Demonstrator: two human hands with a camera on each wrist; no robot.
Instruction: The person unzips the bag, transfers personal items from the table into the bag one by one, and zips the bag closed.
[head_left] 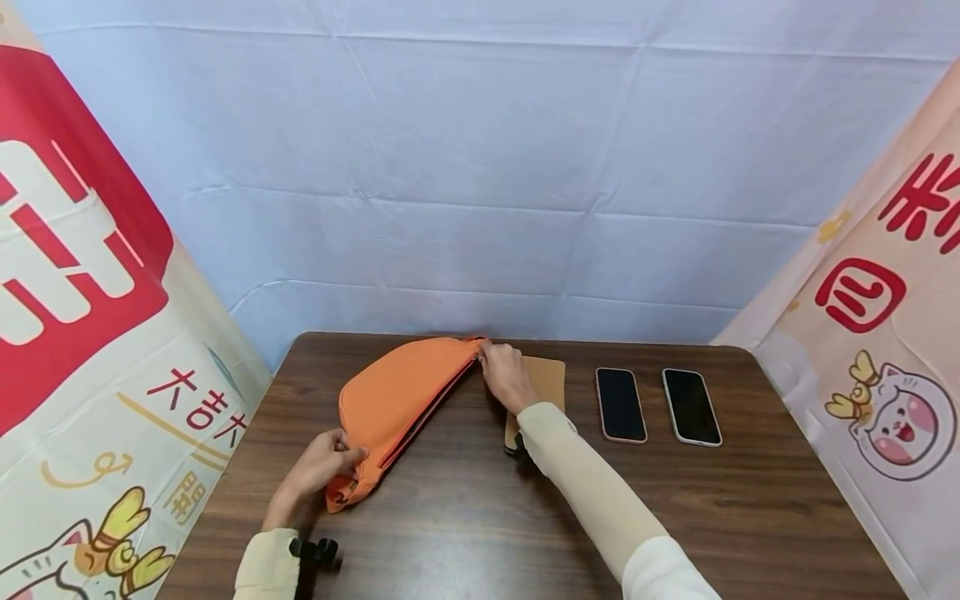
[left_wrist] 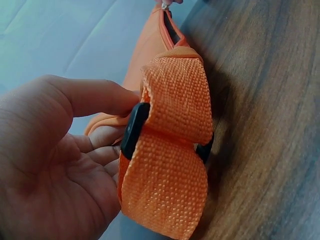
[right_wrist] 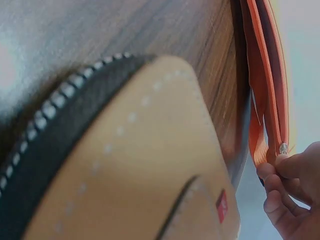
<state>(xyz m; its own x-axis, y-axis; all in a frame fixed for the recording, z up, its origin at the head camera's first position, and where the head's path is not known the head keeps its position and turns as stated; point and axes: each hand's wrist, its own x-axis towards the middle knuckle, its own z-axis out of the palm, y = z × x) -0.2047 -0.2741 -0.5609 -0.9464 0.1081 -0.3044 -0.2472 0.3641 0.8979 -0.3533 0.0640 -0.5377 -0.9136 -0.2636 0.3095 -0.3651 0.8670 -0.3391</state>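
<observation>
An orange waist bag (head_left: 390,396) lies slantwise on the left half of the table, its long zipper open along the side. My left hand (head_left: 321,465) pinches its near end between thumb and fingers. Close up in the left wrist view, the woven orange strap (left_wrist: 167,185) loops through a black buckle (left_wrist: 134,131) beside that thumb. At the far end, my right hand (head_left: 507,379) grips the bag's corner by the zipper. In the right wrist view, a metal zipper pull (right_wrist: 283,148) shows at the fingertips.
Partly under my right forearm is a tan zippered case (head_left: 546,382) with white stitching and a small red tag (right_wrist: 222,205). Two phones, one pink-edged (head_left: 621,405) and one white-edged (head_left: 692,407), lie to its right. A pale cloth backdrop (head_left: 465,167) hangs behind the table.
</observation>
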